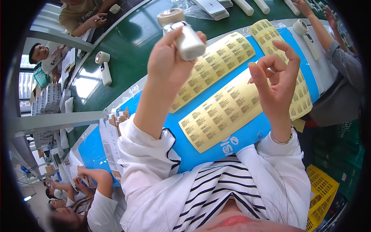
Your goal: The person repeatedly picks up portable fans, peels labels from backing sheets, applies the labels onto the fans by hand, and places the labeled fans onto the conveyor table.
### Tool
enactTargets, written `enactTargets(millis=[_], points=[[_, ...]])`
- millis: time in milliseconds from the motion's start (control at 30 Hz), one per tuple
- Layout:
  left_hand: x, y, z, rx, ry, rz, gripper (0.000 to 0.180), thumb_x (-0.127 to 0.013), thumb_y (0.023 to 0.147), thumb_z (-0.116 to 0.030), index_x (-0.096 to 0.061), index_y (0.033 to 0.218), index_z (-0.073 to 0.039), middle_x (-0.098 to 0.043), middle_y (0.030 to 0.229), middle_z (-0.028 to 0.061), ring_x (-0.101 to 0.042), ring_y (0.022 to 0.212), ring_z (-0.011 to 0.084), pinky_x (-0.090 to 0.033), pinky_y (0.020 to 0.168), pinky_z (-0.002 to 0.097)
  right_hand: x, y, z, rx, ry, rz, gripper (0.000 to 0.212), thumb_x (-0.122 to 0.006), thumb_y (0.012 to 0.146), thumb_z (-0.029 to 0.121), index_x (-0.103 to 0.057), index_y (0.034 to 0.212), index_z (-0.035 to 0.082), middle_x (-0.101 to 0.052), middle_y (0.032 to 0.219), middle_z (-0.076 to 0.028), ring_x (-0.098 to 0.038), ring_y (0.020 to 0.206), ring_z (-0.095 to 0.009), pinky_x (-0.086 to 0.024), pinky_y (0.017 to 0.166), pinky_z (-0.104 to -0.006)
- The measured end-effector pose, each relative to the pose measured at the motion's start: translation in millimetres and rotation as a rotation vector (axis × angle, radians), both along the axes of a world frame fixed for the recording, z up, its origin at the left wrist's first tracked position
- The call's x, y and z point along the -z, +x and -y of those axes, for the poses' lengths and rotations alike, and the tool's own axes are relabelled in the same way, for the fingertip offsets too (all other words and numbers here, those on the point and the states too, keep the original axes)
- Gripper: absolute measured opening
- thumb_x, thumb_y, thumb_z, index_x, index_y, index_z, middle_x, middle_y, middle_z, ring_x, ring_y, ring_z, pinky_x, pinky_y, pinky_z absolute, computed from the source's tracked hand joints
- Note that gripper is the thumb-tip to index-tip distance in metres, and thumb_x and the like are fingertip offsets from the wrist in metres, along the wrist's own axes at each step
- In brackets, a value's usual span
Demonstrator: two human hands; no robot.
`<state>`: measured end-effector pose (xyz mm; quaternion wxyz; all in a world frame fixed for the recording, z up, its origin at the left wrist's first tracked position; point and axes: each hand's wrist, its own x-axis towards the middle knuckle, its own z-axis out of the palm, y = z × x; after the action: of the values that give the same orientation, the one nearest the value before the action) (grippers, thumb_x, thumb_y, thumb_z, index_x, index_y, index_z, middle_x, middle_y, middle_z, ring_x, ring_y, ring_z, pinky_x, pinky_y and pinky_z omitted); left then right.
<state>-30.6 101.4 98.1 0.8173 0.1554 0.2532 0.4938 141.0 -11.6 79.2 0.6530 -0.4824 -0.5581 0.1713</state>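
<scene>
My left hand (170, 58), raised above the table, is closed around a white handheld fan (189, 40) with a round head and a stubby handle. To its right, my right hand (276, 77) hovers over the label sheets; its thumb stands apart from the bent fingers, and nothing shows between them. Beneath it lies a yellow sheet of printed labels (216, 116). Another label sheet (214, 58) lies farther off, and a label strip (264, 31) runs on the right. All rest on a bright blue sheet (185, 154).
A similar white fan (104, 69) lies on the green table (127, 54) at left, another (307, 36) at far right. White flat packs (210, 7) are stacked at the back. Co-workers sit around; one's sleeve (340, 58) is close on the right. A yellow crate (322, 189) stands lower right.
</scene>
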Motion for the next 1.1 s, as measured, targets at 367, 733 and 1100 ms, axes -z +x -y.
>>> enactTargets(millis=[367,733,1100], points=[[127,-148,-188,-0.218,0.278,-2.110,0.051,-0.053,0.090,-0.039,-0.046,0.116,0.004,-0.047,0.114,0.0220,-0.042,0.111,0.0386,-0.034,0.091,0.0528,19,28,32,0.065,-0.152,0.099,0.036,-0.065,0.084,0.013,-0.047,0.114,0.004,-0.056,0.064,-0.002,-0.055,0.058,-0.008,-0.042,0.058,-0.0210],[96,-73,-121,0.075,0.366,-0.956,0.046,-0.052,0.092,-0.032,-0.049,0.110,0.010,-0.060,0.096,0.0164,-0.061,0.089,0.0262,-0.050,0.079,0.0348,23,38,39,0.120,-0.255,0.307,0.009,-0.063,0.082,0.008,-0.063,0.089,0.001,-0.059,0.076,-0.008,-0.057,0.064,-0.015,-0.045,0.059,-0.0252],[86,24,92,0.381,0.555,-0.481,0.029,-0.043,0.098,-0.027,-0.039,0.111,-0.002,-0.056,0.087,0.0116,-0.058,0.081,0.0171,-0.049,0.073,0.0305,69,42,57,0.191,-0.408,0.565,0.011,-0.069,0.072,0.004,-0.066,0.081,0.001,-0.061,0.079,-0.009,-0.058,0.072,-0.026,-0.047,0.066,-0.0347]])
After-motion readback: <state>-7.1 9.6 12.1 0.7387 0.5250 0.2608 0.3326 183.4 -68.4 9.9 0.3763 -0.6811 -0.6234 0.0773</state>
